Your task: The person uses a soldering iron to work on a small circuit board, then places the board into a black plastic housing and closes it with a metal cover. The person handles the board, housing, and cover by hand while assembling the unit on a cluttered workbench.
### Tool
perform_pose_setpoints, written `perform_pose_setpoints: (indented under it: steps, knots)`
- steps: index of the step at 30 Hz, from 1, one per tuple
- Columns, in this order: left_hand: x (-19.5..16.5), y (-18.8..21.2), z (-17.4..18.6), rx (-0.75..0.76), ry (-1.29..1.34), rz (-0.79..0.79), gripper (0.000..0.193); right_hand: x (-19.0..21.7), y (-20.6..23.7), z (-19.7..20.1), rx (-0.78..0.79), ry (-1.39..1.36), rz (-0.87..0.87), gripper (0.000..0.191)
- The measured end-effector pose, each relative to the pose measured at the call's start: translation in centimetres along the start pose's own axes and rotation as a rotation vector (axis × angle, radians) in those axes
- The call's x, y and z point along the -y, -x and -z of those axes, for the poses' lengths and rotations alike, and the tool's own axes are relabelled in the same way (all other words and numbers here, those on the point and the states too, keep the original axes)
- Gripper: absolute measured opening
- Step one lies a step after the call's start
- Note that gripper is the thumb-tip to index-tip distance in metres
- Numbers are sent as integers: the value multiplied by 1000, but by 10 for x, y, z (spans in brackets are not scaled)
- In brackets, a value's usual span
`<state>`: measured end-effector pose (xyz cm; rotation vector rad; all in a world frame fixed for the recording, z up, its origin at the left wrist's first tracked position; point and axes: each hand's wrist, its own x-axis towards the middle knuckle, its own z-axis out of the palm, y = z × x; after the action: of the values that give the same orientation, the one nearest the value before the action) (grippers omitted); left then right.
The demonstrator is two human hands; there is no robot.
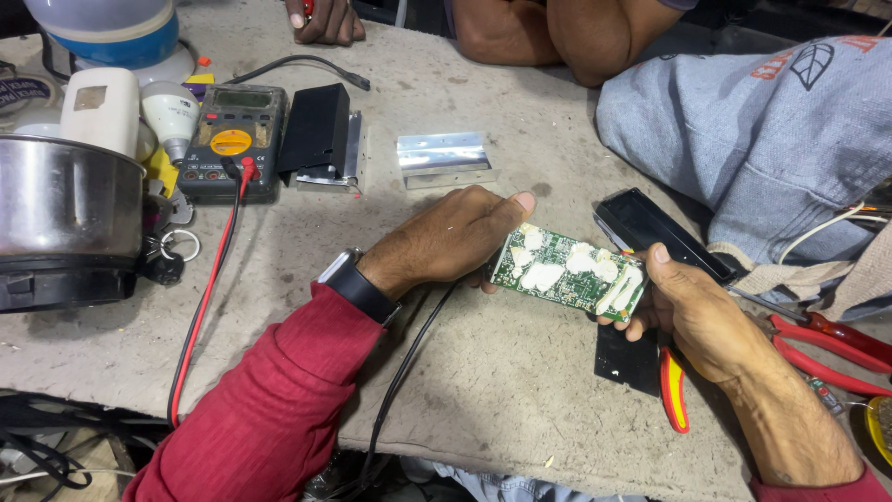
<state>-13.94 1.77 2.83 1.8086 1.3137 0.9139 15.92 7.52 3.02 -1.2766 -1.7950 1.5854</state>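
A green circuit board (567, 270) with white blobs on its solder side is held above the worn workbench (483, 372) between both hands. My left hand (446, 237) grips its left end, thumb on top. My right hand (692, 311) grips its right end. A black watch sits on my left wrist, and both sleeves are red. A black cable runs from under the board toward the bench's front edge.
A multimeter (232, 139) with red lead, a black casing (321, 135), a shiny metal plate (444, 158), a steel pot (65, 200) and bulbs lie at left. Black covers (655, 232), red-handled pliers (827, 349) and a grey cloth (762, 130) lie at right. Another person's arms (557, 33) rest on the far edge.
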Motion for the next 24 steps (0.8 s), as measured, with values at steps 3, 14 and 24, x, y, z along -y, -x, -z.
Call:
perform_pose_setpoints:
  steps: [3,14,24]
  knots:
    - [1,-1,0,2,-2,12,73,-1,0,1,2,-7,-2,72]
    - [-10,14,22,250,-116,77,55,-3,5,4,61,16,165,48]
    - [-19,30,39,115,-189,73,85,14,28,3,-66,571,721,70]
